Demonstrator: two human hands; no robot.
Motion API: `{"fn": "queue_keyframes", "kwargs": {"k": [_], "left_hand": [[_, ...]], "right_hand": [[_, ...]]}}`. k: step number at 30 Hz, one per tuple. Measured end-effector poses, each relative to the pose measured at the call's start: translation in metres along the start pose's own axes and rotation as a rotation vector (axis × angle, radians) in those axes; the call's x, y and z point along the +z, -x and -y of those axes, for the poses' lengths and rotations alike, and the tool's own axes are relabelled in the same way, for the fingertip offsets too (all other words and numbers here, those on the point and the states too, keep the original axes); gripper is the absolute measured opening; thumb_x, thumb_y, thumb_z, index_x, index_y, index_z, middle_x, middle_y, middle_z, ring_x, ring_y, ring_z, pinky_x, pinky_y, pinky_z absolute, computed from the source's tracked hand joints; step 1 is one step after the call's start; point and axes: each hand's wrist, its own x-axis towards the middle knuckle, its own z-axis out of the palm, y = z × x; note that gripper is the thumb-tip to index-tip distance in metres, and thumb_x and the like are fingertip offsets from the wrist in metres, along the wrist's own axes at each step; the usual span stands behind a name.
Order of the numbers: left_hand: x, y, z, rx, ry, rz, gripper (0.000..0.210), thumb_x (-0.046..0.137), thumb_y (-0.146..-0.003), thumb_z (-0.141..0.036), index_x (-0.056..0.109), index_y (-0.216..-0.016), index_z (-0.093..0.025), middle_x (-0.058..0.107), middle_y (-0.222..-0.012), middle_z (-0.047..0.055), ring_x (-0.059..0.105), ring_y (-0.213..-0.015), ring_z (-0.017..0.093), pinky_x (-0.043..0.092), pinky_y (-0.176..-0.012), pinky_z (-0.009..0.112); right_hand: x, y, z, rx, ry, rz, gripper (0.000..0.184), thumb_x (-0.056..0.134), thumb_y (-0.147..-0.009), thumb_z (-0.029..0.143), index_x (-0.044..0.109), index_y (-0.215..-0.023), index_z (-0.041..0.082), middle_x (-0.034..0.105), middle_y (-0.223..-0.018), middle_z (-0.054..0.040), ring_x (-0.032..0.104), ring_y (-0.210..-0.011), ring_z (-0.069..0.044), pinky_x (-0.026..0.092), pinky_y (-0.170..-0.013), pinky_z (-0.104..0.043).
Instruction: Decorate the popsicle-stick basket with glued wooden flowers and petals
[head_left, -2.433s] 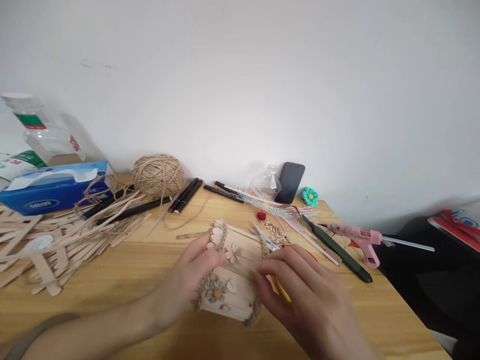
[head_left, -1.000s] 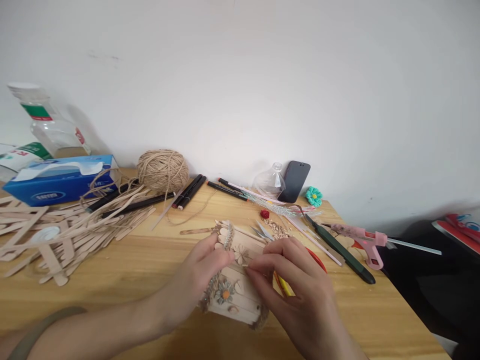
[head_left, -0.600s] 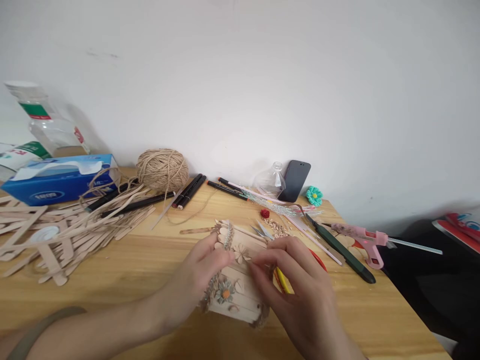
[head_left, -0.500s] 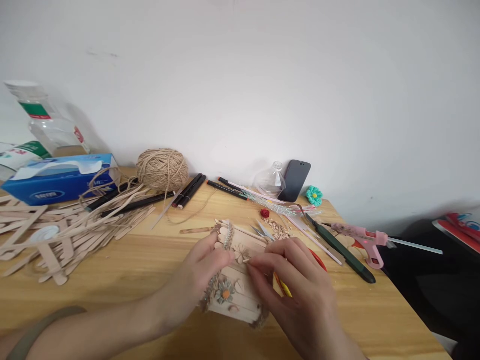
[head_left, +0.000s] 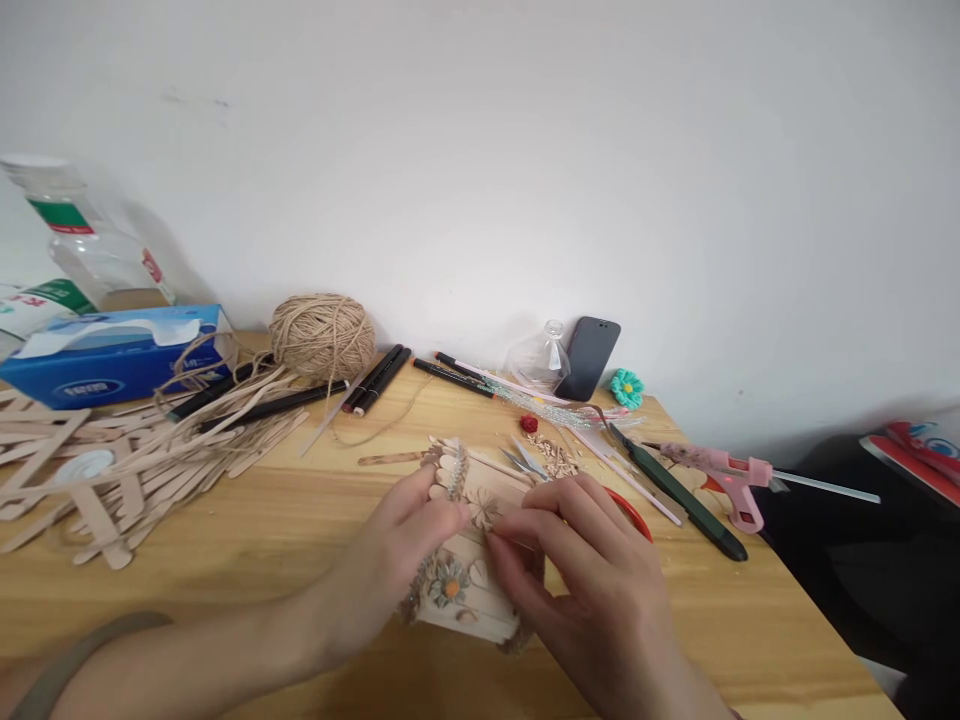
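A small craft-stick panel (head_left: 474, 550), trimmed with twine along its edges, is tilted up in front of me. My left hand (head_left: 409, 525) grips its left side, thumb on the front. On its face are a wooden petal flower (head_left: 481, 506) and, lower down, a grey flower with an orange centre (head_left: 449, 583). My right hand (head_left: 581, 560) is closed in a pinch, its fingertips touching the panel just beside the wooden flower. Whatever sits between those fingertips is hidden. Scissors (head_left: 525, 459) with red handles lie partly behind my right hand.
Craft sticks (head_left: 112, 500) are heaped at left by a blue tissue box (head_left: 120, 365). Behind are a twine ball (head_left: 324, 335), markers (head_left: 382, 380) and a phone (head_left: 590, 358). At right lie a green-handled tool (head_left: 686, 505) and a pink glue gun (head_left: 731, 475).
My right fingertips have shifted slightly left against the panel, and the small pale piece seen at them earlier is now covered. The left hand keeps its hold. The view has moved slightly.
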Motion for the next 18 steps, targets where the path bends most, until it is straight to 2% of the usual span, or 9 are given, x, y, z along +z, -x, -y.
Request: {"fn": "queue_keyframes", "kwargs": {"k": [13,18], "left_hand": [[0.0014,0.0026,0.0007,-0.006,-0.018,-0.02,0.026,0.053,-0.076,-0.033,0.062,-0.096,-0.019,0.069,-0.094,0.003,0.059,-0.097,0.026,0.046,-0.077,0.032],[0.0034,0.003,0.0042,0.019,0.028,-0.059,0.021,0.055,-0.074,-0.034,0.061,-0.087,-0.019,0.068,-0.081,0.0,0.061,-0.084,0.023,0.046,-0.073,0.029]], "right_hand": [[-0.0016,-0.003,0.0061,0.137,-0.068,0.026,0.019,0.054,-0.079,0.012,0.055,-0.062,0.019,0.054,-0.065,-0.0023,0.052,-0.062,-0.016,0.042,-0.054,-0.028],[-0.0042,0.0006,0.0047,0.056,-0.123,-0.017,0.011,0.058,-0.078,0.008,0.06,-0.072,0.017,0.056,-0.068,-0.0027,0.051,-0.063,-0.014,0.043,-0.055,-0.027]]}}
